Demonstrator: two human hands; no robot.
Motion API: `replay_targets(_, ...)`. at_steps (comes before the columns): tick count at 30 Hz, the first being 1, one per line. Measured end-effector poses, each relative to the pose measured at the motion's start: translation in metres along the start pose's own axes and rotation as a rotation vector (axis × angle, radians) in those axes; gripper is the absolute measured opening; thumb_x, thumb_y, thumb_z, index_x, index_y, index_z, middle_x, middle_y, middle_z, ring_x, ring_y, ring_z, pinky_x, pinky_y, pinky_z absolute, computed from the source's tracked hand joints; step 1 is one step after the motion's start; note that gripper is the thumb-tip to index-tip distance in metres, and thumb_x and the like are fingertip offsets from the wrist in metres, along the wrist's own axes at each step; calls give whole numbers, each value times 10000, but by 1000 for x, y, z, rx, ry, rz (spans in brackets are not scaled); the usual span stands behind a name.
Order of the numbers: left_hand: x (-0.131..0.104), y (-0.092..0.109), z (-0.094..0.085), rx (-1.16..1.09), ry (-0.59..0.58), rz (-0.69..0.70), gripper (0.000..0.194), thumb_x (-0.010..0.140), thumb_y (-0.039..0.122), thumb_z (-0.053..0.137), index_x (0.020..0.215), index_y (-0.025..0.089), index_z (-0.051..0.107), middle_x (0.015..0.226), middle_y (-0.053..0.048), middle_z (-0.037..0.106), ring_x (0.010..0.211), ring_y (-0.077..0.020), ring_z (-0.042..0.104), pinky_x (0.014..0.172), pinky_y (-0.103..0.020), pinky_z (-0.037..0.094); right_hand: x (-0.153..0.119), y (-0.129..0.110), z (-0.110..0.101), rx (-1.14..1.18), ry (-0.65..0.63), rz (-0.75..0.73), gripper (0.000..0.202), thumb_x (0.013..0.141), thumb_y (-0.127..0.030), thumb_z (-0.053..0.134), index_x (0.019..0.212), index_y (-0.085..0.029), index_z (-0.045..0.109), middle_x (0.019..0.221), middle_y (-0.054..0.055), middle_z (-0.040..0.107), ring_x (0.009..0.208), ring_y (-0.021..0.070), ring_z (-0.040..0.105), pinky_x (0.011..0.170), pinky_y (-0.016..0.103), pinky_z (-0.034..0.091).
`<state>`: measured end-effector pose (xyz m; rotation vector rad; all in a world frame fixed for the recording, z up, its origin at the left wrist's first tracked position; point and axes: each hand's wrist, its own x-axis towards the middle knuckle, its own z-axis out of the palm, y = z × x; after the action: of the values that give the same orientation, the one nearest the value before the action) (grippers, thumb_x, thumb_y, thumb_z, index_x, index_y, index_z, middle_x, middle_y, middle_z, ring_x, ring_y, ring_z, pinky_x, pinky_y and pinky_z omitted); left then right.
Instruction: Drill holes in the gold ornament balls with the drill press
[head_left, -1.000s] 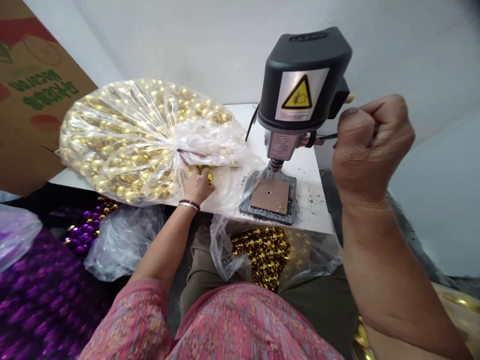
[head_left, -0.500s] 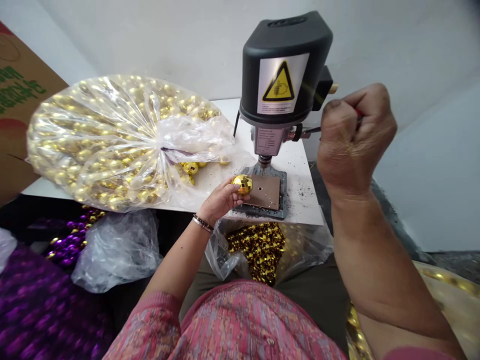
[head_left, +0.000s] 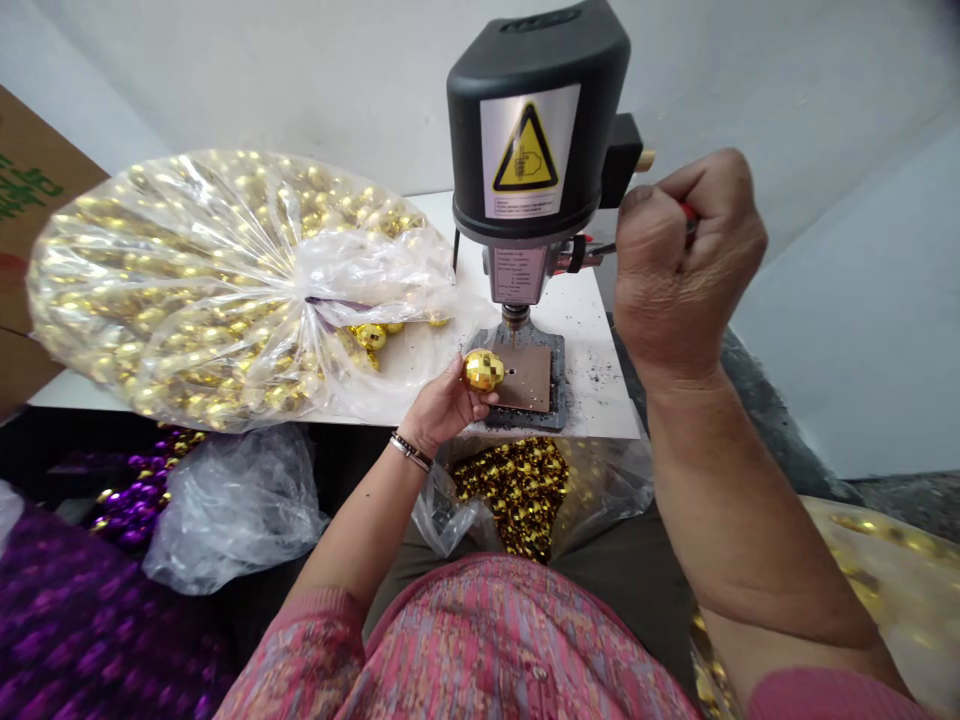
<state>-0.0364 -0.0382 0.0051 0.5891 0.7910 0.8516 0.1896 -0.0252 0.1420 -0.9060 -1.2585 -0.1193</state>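
My left hand [head_left: 442,405] pinches a shiny gold mirror-ball bauble [head_left: 484,370] between thumb and fingers, at the left edge of the brown board [head_left: 529,385] on the drill press base. The board has a small hole in it. The bauble is left of the thin drill bit [head_left: 514,337], which points down above the board. My right hand [head_left: 686,265] is wrapped in a fist round the lever handle [head_left: 691,215] of the black bench drill press [head_left: 540,120]; only a bit of red shows between the fingers.
A big clear bag of gold baubles [head_left: 172,290] lies on the white table [head_left: 592,330], some loose gold baubles [head_left: 369,336] by its mouth. Dark shavings litter the base. An open bag of gold baubles [head_left: 517,490] hangs below the table edge. Purple baubles [head_left: 142,490] and a cardboard box [head_left: 30,200] are left.
The whole view has shifted a little, with the drill press now further left. My left hand has turned the bauble slightly in its fingers; my right fist stays on the lever.
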Motion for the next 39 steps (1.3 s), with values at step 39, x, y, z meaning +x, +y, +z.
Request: replay_targets(39,27,24,35,1008,92,264,353,821,408,807,1079,166,804,958,-31,756,900,-190,647,824,-286,501,7,-16,-7,-23,-160,104,305,956,-399,515,799,-243,304,753,-17,300,704,80,295,709,207,459)
